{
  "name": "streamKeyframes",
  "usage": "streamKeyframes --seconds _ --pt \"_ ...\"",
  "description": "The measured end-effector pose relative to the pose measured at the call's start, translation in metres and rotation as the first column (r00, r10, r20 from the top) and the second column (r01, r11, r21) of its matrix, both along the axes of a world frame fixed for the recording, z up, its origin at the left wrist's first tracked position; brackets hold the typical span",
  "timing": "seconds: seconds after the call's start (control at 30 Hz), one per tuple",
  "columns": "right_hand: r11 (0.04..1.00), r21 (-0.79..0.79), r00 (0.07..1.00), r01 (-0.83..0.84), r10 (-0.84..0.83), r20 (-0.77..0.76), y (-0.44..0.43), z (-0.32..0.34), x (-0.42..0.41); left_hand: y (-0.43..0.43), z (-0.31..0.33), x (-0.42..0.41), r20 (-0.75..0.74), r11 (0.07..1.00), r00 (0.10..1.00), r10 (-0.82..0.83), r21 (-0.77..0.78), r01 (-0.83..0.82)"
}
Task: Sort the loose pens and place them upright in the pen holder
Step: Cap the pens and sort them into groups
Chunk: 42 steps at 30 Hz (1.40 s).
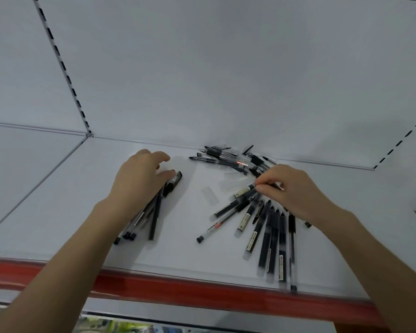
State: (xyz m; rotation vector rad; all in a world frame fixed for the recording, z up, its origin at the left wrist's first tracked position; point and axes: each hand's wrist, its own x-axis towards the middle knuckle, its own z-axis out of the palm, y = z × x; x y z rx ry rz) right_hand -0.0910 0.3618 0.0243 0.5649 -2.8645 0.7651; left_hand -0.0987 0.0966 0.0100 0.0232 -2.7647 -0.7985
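Several black pens lie on a white shelf (82,212). My left hand (139,179) rests flat on a small bundle of pens (151,212) at the left, its fingers spread over their upper ends. My right hand (291,188) pinches the top of one pen (244,190) from a fanned row of pens (269,234) at the right. A tangled heap of pens (231,158) lies against the back wall. No pen holder is in view.
Clear pen caps (210,195) lie loose in the middle of the shelf. A red strip (178,288) runs along the shelf's front edge. Slotted uprights (60,66) stand at the back left and right.
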Motion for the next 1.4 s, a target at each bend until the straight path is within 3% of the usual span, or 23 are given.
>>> streamKeyframes --seconds 0.1,0.2,0.27,0.4,0.5,0.63,0.8,0.9,1.03,1.13,1.2,1.3,1.33,1.4 --pt "1.0 -0.009 1.0 0.012 -0.012 -0.015 0.0 -0.001 -0.002 0.018 0.007 0.015 -0.101 0.995 0.99 -0.101 -0.025 0.099" --pt "0.999 -0.024 0.999 0.042 -0.043 -0.002 0.001 -0.001 -0.005 0.049 0.009 0.039 0.1 0.949 0.948 -0.303 -0.063 0.31" --pt "0.998 -0.015 0.998 0.057 -0.057 0.003 0.002 0.0 -0.008 0.065 0.004 0.05 0.21 0.908 0.919 -0.334 -0.192 0.373" --pt "0.994 -0.046 0.995 0.096 -0.095 0.01 0.006 0.001 -0.012 0.068 -0.001 0.055 0.208 0.896 0.931 -0.301 -0.271 0.351" --pt "0.991 -0.072 0.994 0.11 -0.108 0.023 0.007 0.001 -0.014 0.054 0.003 0.058 0.187 0.925 0.939 -0.29 -0.195 0.325" --pt "0.987 -0.109 0.993 0.114 -0.111 0.032 0.01 0.002 -0.017 0.035 0.011 0.064 0.187 0.965 0.947 -0.259 0.096 0.245" --pt "0.992 -0.077 0.991 0.103 -0.095 0.098 0.015 0.003 -0.015 0.036 0.007 0.062 0.171 0.916 0.958 -0.228 0.371 0.152" --pt "1.0 -0.012 0.982 0.022 -0.019 0.189 0.015 0.007 -0.008 0.041 0.002 0.059 0.151 0.892 0.959 -0.238 0.425 0.155" --pt "0.977 0.204 0.975 -0.06 0.014 0.222 0.003 0.001 -0.001 0.048 0.0 0.055 0.111 0.883 0.963 -0.244 0.437 0.173" --pt "0.977 0.206 0.977 -0.061 0.016 0.212 -0.003 0.0 0.001 0.052 0.001 0.054 0.095 0.879 0.961 -0.26 0.435 0.195" --pt "0.991 0.126 0.964 -0.052 0.017 0.265 -0.003 0.0 0.002 0.053 0.002 0.055 0.077 0.88 0.964 -0.255 0.431 0.199" --pt "0.979 -0.203 0.941 0.016 0.054 0.334 0.0 0.009 0.003 0.053 0.004 0.055 0.026 0.864 0.976 -0.215 0.47 0.178" --pt "0.935 -0.347 0.948 0.073 0.043 0.315 0.002 0.014 0.003 0.054 0.005 0.056 0.001 0.858 0.978 -0.207 0.481 0.182" --pt "0.759 -0.626 0.964 0.182 -0.014 0.264 0.004 0.029 0.002 0.058 0.008 0.057 -0.048 0.849 0.978 -0.205 0.488 0.202"
